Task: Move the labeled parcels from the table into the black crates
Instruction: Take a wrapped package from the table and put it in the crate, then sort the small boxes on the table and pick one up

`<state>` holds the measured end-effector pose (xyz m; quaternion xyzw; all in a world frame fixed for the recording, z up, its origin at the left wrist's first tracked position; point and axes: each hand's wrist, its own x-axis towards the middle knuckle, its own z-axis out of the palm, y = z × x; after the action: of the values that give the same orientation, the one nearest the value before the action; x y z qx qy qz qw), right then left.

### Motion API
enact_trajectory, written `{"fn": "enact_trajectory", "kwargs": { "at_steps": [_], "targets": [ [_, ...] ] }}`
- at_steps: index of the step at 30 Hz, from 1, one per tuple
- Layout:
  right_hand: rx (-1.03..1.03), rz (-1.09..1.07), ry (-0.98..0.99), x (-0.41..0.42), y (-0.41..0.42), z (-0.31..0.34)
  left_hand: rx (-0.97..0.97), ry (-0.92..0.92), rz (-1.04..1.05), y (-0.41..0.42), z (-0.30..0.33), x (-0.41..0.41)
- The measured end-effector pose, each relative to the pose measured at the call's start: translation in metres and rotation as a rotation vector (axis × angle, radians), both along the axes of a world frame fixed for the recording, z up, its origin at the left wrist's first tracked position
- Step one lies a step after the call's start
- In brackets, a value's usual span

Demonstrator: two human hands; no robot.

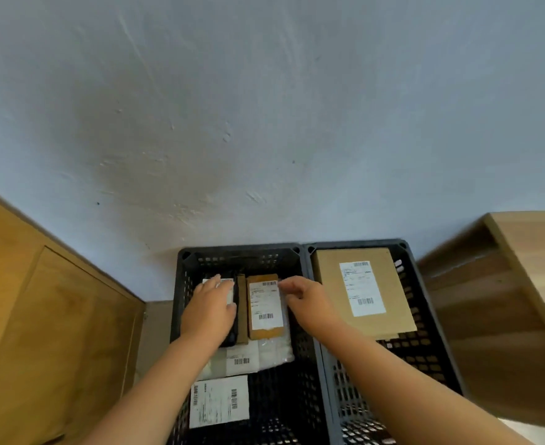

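Two black crates stand side by side on the floor against the wall. The left crate [181, 284] holds several labeled parcels. My left hand [211, 305] rests flat on a dark parcel [231, 338] with a white label. Beside it lie a narrow brown parcel [241, 316] and a small brown box [266, 308] with a white label. My right hand [300, 295] hovers at that box's upper right corner, its loosely curled fingertips touching the edge. Nearer me lie a white bag parcel [264, 354] and a white-labeled parcel [218, 401]. The right crate [425, 342] holds a large cardboard box [366, 292].
A wooden cabinet door [49, 316] stands close on the left of the crates. A light wooden shelf unit [502, 303] stands close on the right. The pale wall [264, 123] rises directly behind both crates. The near half of the right crate shows bare floor mesh.
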<state>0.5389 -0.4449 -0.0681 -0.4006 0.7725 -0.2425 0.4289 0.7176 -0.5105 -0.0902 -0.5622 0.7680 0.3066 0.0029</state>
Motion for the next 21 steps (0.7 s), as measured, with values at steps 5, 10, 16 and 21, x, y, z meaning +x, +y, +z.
{"fn": "enact_trajectory", "kwargs": {
  "at_steps": [5, 10, 16, 21],
  "targets": [
    [-0.093, 0.002, 0.056, -0.035, 0.035, 0.061, -0.095, 0.122, -0.010, 0.019, 0.061, -0.042],
    [-0.171, -0.092, 0.097, -0.082, 0.087, 0.097, -0.170, 0.178, -0.083, 0.056, 0.109, -0.094],
    [-0.240, -0.174, 0.148, -0.159, 0.184, 0.141, -0.207, 0.242, -0.195, 0.140, 0.159, -0.179],
    [-0.307, -0.254, 0.191, -0.243, 0.293, 0.179, -0.216, 0.343, -0.287, 0.238, 0.198, -0.268]
  ]
}}
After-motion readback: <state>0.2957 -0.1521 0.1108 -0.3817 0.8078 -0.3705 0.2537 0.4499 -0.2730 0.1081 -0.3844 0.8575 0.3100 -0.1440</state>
